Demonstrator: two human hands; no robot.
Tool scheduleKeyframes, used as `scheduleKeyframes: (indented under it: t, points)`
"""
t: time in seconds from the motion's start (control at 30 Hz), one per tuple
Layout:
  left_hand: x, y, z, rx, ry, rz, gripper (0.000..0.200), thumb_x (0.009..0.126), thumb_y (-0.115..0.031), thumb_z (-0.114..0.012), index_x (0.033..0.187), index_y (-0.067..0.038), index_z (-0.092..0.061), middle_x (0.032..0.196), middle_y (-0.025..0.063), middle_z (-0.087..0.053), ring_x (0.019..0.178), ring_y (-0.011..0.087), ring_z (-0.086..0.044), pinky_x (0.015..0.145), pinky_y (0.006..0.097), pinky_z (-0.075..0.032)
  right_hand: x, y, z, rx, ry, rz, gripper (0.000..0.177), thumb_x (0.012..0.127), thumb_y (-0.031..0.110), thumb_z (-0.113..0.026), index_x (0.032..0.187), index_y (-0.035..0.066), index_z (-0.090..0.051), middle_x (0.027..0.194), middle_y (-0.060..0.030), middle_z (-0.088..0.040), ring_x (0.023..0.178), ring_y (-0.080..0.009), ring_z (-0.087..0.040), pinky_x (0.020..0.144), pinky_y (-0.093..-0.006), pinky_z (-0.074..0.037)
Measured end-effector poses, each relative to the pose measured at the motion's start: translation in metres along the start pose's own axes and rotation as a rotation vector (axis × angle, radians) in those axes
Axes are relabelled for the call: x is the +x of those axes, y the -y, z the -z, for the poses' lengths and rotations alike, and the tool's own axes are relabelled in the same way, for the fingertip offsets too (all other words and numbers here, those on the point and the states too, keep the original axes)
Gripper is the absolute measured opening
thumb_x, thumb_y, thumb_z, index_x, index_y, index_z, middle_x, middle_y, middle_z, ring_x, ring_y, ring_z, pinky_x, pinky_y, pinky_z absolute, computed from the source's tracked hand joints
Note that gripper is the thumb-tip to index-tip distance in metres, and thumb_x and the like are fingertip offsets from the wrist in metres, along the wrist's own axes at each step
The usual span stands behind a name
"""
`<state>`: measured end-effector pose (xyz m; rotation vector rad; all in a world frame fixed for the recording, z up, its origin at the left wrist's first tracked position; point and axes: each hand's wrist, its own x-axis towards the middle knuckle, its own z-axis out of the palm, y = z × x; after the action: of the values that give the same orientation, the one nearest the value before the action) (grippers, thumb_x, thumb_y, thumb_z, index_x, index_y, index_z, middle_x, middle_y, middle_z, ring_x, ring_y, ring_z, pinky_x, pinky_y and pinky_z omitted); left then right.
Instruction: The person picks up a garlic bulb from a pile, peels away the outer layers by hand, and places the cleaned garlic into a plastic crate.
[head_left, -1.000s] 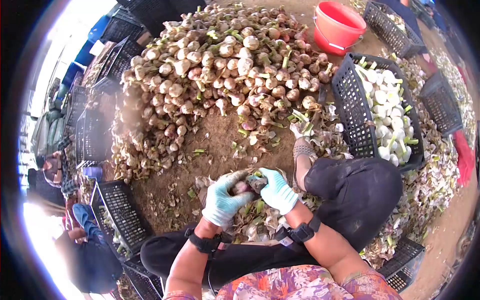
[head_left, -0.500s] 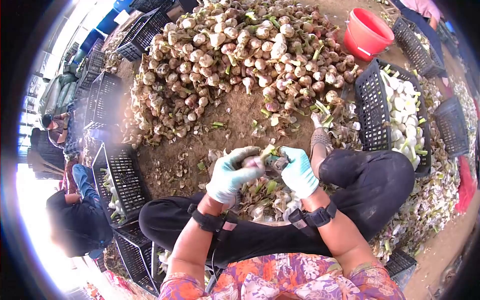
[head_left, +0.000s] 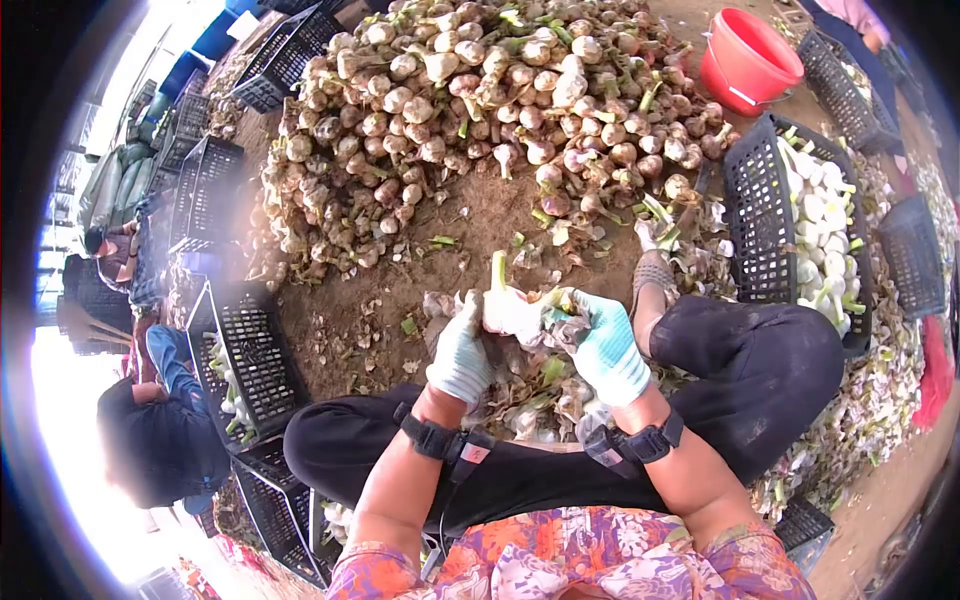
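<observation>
A garlic bulb point(head_left: 508, 312) with a white, bared side and a green stem stub pointing up is held between my two gloved hands. My left hand point(head_left: 462, 358) is closed on the bulb's left side, its thumb against it. On the right, my right hand point(head_left: 608, 350) pinches loose, dry garlic skin point(head_left: 562, 322) that hangs off the bulb. Both gloves are pale blue and white with dirty fingertips. Below my hands, peelings and a few pale bulbs lie between my legs.
A large heap of unpeeled garlic point(head_left: 440, 110) spreads ahead. To the right stands a black crate point(head_left: 757, 215) of white bulbs, with a red bucket point(head_left: 750, 62) behind it. Another crate point(head_left: 250, 360) is at left, near a seated person point(head_left: 160, 440). Skins litter the floor.
The garlic bulb has turned stem-up and shows a white side where skin has come away. My right hand has pulled skin to the right; my left hand has rotated more upright.
</observation>
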<state>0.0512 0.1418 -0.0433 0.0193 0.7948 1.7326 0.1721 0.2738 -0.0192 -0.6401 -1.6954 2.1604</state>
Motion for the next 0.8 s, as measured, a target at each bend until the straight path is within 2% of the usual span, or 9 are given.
scheduleKeyframes:
  t: [0.07, 0.17, 0.27, 0.3, 0.4, 0.53, 0.63, 0.7, 0.8]
  points:
    - [0.000, -0.004, 0.005, -0.089, 0.147, 0.122, 0.047, 0.085, -0.032, -0.049, 0.118, 0.000, -0.039, 0.095, 0.0097, -0.056, 0.082, 0.0189, -0.056, 0.071, 0.0303, -0.048, 0.000, -0.003, 0.000, 0.035, 0.017, -0.014, 0.017, 0.077, 0.002, -0.048, 0.089, -0.003, -0.058, 0.074, -0.0070, -0.062, 0.066, -0.0088, -0.054, 0.059, -0.0234, -0.043]
    - [-0.006, -0.002, -0.033, 0.450, -0.294, -0.251, 0.039, 0.076, -0.023, -0.062, 0.106, 0.000, -0.050, 0.095, 0.0111, -0.057, 0.083, 0.0210, -0.057, 0.070, 0.0317, -0.049, 0.001, -0.006, 0.003, -0.062, -0.011, 0.003, 0.014, 0.074, 0.003, -0.052, 0.086, -0.003, -0.057, 0.069, -0.0098, -0.059, 0.063, -0.0103, -0.054, 0.058, -0.0248, -0.043]
    - [-0.015, -0.007, -0.022, 0.407, -0.304, -0.222, 0.052, 0.067, -0.016, -0.069, 0.111, 0.002, -0.047, 0.100, 0.0128, -0.055, 0.089, 0.0223, -0.056, 0.075, 0.0321, -0.049, 0.009, -0.042, 0.011, -0.544, -0.140, 0.112, 0.012, 0.066, 0.003, -0.056, 0.077, -0.002, -0.054, 0.068, -0.0193, -0.055, 0.066, -0.0314, -0.057, 0.060, -0.0349, -0.044]
    - [-0.019, -0.011, -0.026, 0.358, -0.223, -0.203, 0.055, 0.066, -0.015, -0.071, 0.111, 0.003, -0.047, 0.102, 0.0129, -0.055, 0.091, 0.0220, -0.056, 0.076, 0.0322, -0.048, 0.013, -0.053, 0.016, -0.701, -0.126, -0.049, 0.015, 0.065, 0.002, -0.053, 0.080, -0.001, -0.055, 0.076, -0.0208, -0.057, 0.076, -0.0376, -0.056, 0.064, -0.0376, -0.044]
    - [-0.023, -0.016, -0.040, 0.336, -0.090, -0.196, 0.059, 0.063, -0.012, -0.072, 0.113, 0.003, -0.046, 0.103, 0.0127, -0.055, 0.092, 0.0218, -0.055, 0.079, 0.0322, -0.047, 0.016, -0.052, 0.019, -1.146, -0.071, -0.164, 0.027, 0.067, 0.002, -0.052, 0.094, 0.000, -0.055, 0.089, -0.0185, -0.057, 0.088, -0.0352, -0.055, 0.075, -0.0352, -0.046]
    - [-0.022, -0.014, -0.032, 0.397, -0.102, -0.142, 0.061, 0.059, -0.008, -0.075, 0.113, 0.003, -0.047, 0.103, 0.0103, -0.055, 0.092, 0.0195, -0.055, 0.083, 0.0300, -0.044, 0.008, -0.003, 0.016, -0.353, 0.070, 0.094, 0.025, 0.070, 0.001, -0.054, 0.095, -0.001, -0.057, 0.086, -0.0159, -0.060, 0.080, -0.0241, -0.059, 0.070, -0.0296, -0.046]
    - [-0.021, -0.012, -0.034, 0.546, -0.196, -0.091, 0.061, 0.057, -0.010, -0.077, 0.111, 0.003, -0.050, 0.103, 0.0090, -0.056, 0.092, 0.0178, -0.055, 0.081, 0.0286, -0.044, 0.002, -0.013, 0.013, -0.395, 0.202, 0.174, 0.028, 0.075, 0.001, -0.055, 0.102, -0.001, -0.057, 0.083, -0.0150, -0.062, 0.071, -0.0152, -0.058, 0.064, -0.0265, -0.044]
    - [-0.020, -0.013, -0.035, 0.537, -0.162, -0.081, 0.062, 0.056, -0.012, -0.078, 0.110, 0.003, -0.051, 0.101, 0.0088, -0.057, 0.092, 0.0177, -0.055, 0.081, 0.0283, -0.044, 0.001, -0.012, 0.016, -0.519, 0.213, 0.111, 0.026, 0.074, 0.004, -0.058, 0.100, -0.002, -0.058, 0.084, -0.0163, -0.062, 0.075, -0.0202, -0.060, 0.066, -0.0288, -0.045]
    - [-0.017, -0.015, -0.024, 0.553, -0.122, -0.080, 0.061, 0.056, -0.011, -0.076, 0.110, 0.003, -0.051, 0.101, 0.0086, -0.057, 0.092, 0.0172, -0.054, 0.082, 0.0287, -0.044, -0.003, -0.007, 0.015, -0.639, -0.061, 0.430, 0.012, 0.070, 0.004, -0.053, 0.079, -0.001, -0.059, 0.059, -0.0162, -0.054, 0.052, -0.0312, -0.050, 0.052, -0.0348, -0.042]
